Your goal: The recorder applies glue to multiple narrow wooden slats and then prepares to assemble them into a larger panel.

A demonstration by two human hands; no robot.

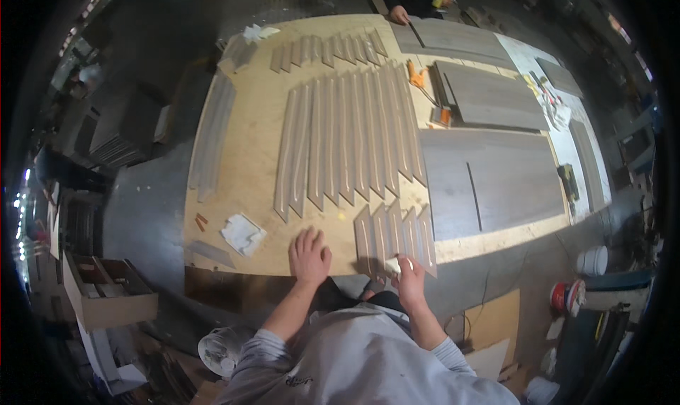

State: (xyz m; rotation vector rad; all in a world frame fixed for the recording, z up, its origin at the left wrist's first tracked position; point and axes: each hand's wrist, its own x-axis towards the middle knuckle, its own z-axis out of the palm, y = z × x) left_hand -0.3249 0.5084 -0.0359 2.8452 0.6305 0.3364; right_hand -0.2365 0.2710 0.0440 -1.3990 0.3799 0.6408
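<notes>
My left hand [310, 257] rests on the near edge of the wooden worktop [326, 242], fingers stretched out and holding nothing. Between the fingers of my right hand [411, 284] is a small white piece [392, 265], perhaps folded cloth or paper; its kind is not clear. That hand is at the near ends of a short group of grey-brown slanted-end strips [382, 235], each with a pale line along it. Beyond lies a larger row of similar long strips [347, 136], side by side. A crumpled white cloth [243, 235] sits left of my left hand.
Grey panels [496, 182] with dark slots cover the right side, with an orange-handled clamp [419, 75] behind them. Shorter strips [326, 49] line the far edge; more strips [212, 136] lie left. Another person's hand [400, 15] touches the far panel. Buckets [219, 352] stand below.
</notes>
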